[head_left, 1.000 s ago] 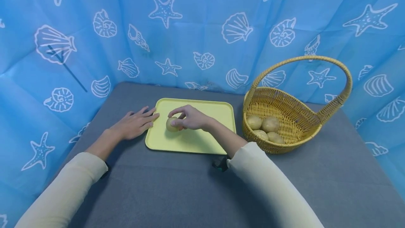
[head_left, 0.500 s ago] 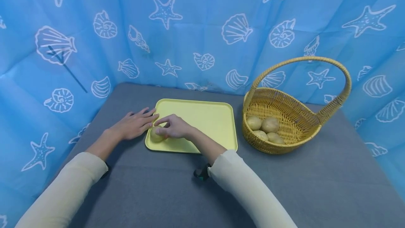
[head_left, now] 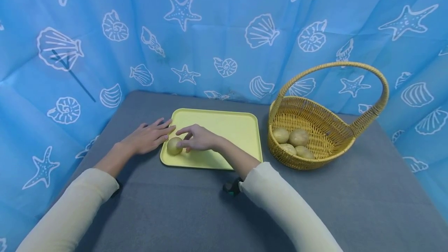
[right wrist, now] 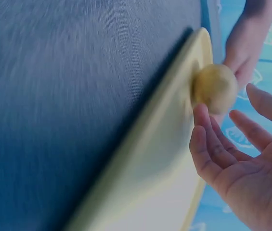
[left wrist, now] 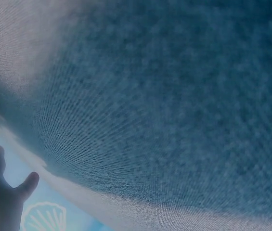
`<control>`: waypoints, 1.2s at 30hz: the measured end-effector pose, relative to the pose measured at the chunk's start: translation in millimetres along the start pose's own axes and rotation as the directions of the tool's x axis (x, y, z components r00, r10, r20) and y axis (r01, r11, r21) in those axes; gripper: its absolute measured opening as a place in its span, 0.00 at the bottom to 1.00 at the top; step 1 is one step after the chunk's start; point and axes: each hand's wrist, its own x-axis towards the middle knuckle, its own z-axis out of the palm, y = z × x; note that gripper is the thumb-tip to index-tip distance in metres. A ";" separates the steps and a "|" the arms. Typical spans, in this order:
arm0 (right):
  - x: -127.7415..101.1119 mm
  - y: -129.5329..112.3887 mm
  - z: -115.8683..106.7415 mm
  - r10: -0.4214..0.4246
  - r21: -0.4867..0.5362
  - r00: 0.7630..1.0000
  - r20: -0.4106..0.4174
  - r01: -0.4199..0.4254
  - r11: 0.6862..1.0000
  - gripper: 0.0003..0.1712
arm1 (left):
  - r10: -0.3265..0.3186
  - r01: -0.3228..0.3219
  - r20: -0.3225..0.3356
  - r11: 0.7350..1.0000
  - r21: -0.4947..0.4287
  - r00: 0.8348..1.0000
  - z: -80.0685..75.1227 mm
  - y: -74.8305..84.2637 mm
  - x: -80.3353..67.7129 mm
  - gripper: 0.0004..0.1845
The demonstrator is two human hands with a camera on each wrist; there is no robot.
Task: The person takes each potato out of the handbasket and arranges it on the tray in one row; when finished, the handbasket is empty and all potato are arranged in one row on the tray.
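Note:
A round, yellow-brown potato sits near the left end of the pale yellow tray. Just to its right is my right hand, its thumb and fingers spread apart. In the right wrist view the fingertips are close beside the potato, with nothing in the palm. My left hand lies flat with fingers straight, the fingertips at the tray's left rim. The left wrist view shows mostly table cloth, with part of the left hand dark in the lower left corner.
To the right of the tray stands a yellow wicker basket with a tall arched handle and several potatoes inside. Grey cloth covers the table. A blue curtain printed with shells and starfish hangs behind and at the sides.
My right hand has carried the potato leftward across the tray, let go of it at the left end, and drawn back slightly to the right. The left hand has stayed in place.

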 end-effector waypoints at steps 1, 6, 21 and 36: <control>-4.5 -1.4 -4.4 -0.006 -0.011 1.000 0.006 0.006 1.000 0.28 | -0.002 0.002 0.001 1.000 0.003 1.000 0.3 -0.1 0.3 0.27; -37.2 -9.2 -36.5 -0.034 -0.089 0.999 0.036 0.037 0.995 0.28 | -0.009 0.009 0.015 1.000 0.006 1.000 1.2 -0.1 1.7 0.27; -175.0 5.9 -144.3 0.041 -0.186 0.999 0.015 -0.038 0.982 0.34 | -0.006 0.006 0.024 1.000 -0.008 1.000 -1.2 1.3 0.3 0.27; -247.3 88.7 -200.9 0.241 -0.211 0.965 -0.101 -0.257 0.943 0.33 | -0.002 0.002 0.018 1.000 -0.018 1.000 -1.8 2.7 -0.3 0.27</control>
